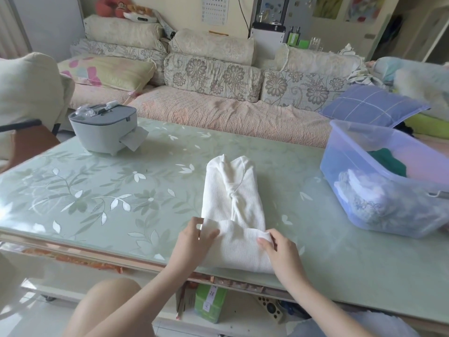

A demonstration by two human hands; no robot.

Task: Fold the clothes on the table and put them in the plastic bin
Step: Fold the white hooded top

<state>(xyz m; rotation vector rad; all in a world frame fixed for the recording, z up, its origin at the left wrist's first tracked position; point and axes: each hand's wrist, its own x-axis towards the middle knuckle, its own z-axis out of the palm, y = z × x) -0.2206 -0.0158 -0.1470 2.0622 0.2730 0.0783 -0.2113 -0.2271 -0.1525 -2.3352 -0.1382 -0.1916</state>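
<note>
A white ribbed garment (233, 200) lies lengthwise on the green glass table (97, 195), its sides and sleeves folded in over the middle. Its near end is turned up into a fold. My left hand (194, 242) pinches the left corner of that fold, and my right hand (279, 246) pinches the right corner. At the right of the table stands the translucent blue plastic bin (359, 166), tilted toward me, holding a dark green piece and pale patterned clothes.
A grey lidded appliance (104, 127) with a paper tag stands at the table's far left. A sofa (218, 93) with floral cushions runs behind the table. A blue checked pillow (371, 105) lies behind the bin. A shelf under the table holds a green box (209, 302).
</note>
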